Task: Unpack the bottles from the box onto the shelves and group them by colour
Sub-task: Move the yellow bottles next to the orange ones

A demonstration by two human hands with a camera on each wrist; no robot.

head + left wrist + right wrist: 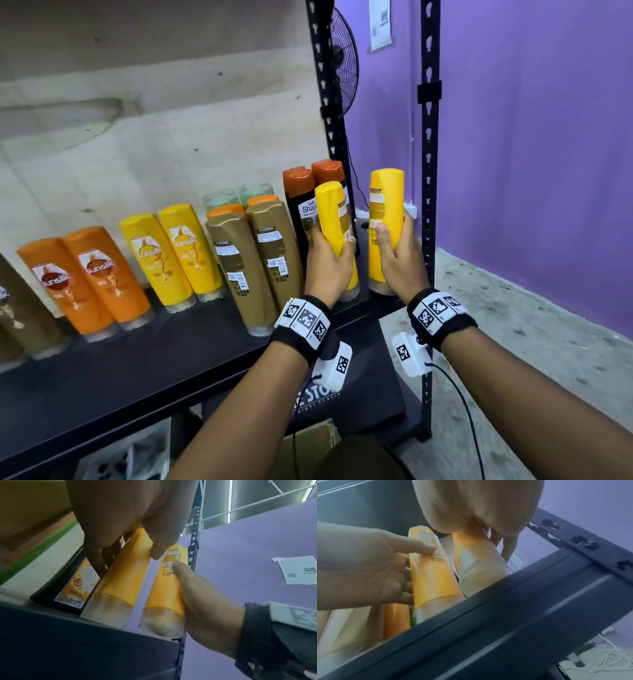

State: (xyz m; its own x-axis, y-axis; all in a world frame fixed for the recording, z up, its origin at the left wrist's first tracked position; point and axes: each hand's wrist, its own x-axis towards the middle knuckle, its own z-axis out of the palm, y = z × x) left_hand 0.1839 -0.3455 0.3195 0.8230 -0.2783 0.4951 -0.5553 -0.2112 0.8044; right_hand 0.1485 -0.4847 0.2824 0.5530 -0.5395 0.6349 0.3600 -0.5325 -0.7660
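Observation:
Two plain yellow bottles stand cap-down at the right end of the black shelf (137, 370). My left hand (329, 263) grips the left yellow bottle (330, 219) around its middle, just in front of two black bottles with orange caps (301, 205). My right hand (400, 253) grips the right yellow bottle (385, 202), thumb on its label. In the left wrist view, the left hand (120, 513) and its bottle (123, 574) sit beside the right-hand bottle (164, 588). The right wrist view shows the right hand (479, 507) on its bottle (477, 561).
Along the shelf stand orange Sunsilk bottles (85, 277), yellow Sunsilk bottles (178, 253) and gold-brown bottles (253, 260), with green ones behind. A black upright post (428, 171) stands just right of my right hand. A cardboard box (308, 442) sits below the shelf.

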